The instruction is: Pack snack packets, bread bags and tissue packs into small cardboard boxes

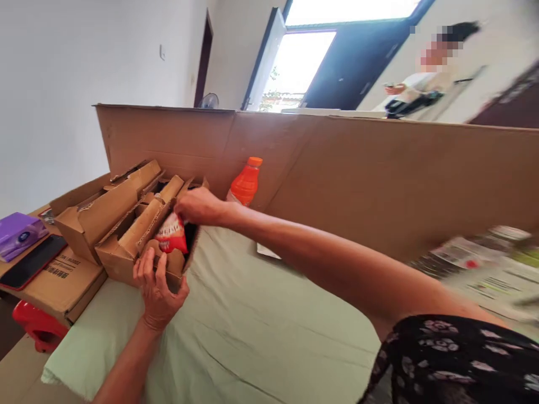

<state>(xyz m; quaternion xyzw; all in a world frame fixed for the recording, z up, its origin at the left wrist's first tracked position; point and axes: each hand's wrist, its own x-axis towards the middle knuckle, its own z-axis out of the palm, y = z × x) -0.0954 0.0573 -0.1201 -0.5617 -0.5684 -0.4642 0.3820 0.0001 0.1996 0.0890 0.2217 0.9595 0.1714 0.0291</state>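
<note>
My left hand (pixel 162 292) grips the near end of a narrow cardboard box (pixel 122 261), with its fingers bent over the front flap and the thumb at the right corner. Inside that box's right section, a red and white packet (pixel 172 233) lies tilted. My right hand (pixel 202 205) reaches across to the packet's upper end, its fingers closed on it. The fingertips are partly hidden behind the knuckles. Behind my right wrist stands an orange bottle (pixel 245 184) with an orange cap, its lower part covered by my arm.
Another open cardboard box (pixel 99 216) stands left. A purple box (pixel 21 235) and black phone (pixel 33 261) lie beyond it, above a red stool (pixel 37 325). A cardboard panel (pixel 357 174) edges the green-clothed table (pixel 252 320); papers (pixel 484 275) lie right. A person (pixel 421 84) is behind.
</note>
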